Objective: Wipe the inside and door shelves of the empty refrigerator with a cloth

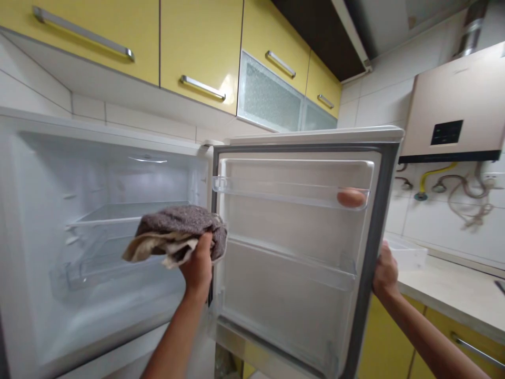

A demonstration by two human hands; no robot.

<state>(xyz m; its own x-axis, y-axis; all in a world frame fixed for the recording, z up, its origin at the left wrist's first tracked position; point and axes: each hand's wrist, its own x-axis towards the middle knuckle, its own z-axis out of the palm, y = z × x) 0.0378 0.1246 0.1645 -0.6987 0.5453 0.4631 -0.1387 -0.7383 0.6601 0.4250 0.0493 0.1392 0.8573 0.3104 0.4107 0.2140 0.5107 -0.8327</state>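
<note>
My left hand (198, 267) grips a grey and cream cloth (179, 230), held up in front of the open fridge (35, 221), near the hinge side. My right hand (384, 272) holds the outer edge of the open fridge door (373, 247). The fridge interior is white with a clear glass shelf (126, 211) and a clear drawer (90, 266) below it. A single brown egg (351, 197) lies at the right end of the door's upper clear rack.
Yellow wall cabinets (197, 42) with metal handles hang above. A pale countertop (453, 295) runs to the right with a white tray (410, 255) on it. A wall-mounted water heater (453, 105) with pipes and hoses sits above the counter.
</note>
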